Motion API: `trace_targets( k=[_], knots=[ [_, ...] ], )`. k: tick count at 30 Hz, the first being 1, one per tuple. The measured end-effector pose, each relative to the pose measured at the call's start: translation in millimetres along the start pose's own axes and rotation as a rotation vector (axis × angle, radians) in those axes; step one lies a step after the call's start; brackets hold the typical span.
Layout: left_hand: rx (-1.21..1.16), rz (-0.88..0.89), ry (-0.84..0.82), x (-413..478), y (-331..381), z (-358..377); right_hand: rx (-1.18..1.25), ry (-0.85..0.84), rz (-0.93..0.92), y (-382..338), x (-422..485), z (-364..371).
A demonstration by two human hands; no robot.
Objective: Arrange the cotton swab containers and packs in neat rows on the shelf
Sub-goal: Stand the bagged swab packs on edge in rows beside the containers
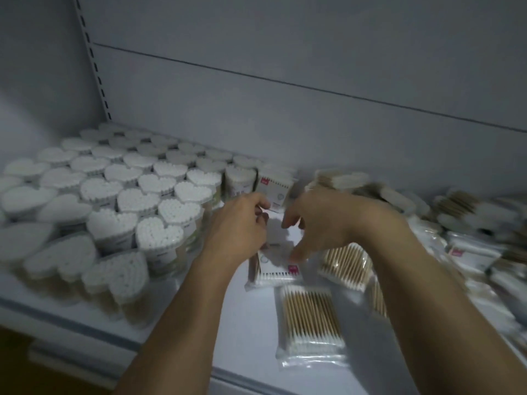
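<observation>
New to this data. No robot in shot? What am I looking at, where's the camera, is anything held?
There is no machine here, just a person's two bare hands. The one picture comes from a camera worn on the head, looking forward and down. The left hand and right hand meet over a labelled pack lying on the shelf. Blur hides whether either hand grips it. Heart-shaped containers stand in rows on the left. Another flat pack lies in front, and a loose heap of packs lies on the right.

Left hand [239,223] and right hand [322,223] curling over a swab pack [275,270] on the shelf [245,323], heart-shaped containers [137,195] standing in rows beside them
</observation>
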State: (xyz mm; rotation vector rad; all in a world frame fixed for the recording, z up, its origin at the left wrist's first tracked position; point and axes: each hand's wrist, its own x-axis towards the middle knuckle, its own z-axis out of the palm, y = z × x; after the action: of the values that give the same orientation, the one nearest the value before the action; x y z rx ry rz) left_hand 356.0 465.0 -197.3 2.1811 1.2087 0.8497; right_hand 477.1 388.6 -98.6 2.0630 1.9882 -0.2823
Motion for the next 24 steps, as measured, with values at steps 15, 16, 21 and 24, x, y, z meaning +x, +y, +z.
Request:
trace_targets(
  k=[15, 16, 21, 24],
  knots=[
    [-0.443, -0.178, -0.032, 4, 5, 3, 0.084, 0.259, -0.107, 32, 31, -8],
    [-0.458, -0.183, -0.028, 4, 5, 4, 0.118, 0.278, -0.114, 35, 31, -8],
    [-0.621, -0.177, 0.027, 4, 7, 4, 0.332, 0.500, -0.084, 56, 27, -11],
    [-0.756, -0.209, 0.046, 5, 9, 3, 0.537, 0.634, -0.022, 60, 24, -10]
  ],
)
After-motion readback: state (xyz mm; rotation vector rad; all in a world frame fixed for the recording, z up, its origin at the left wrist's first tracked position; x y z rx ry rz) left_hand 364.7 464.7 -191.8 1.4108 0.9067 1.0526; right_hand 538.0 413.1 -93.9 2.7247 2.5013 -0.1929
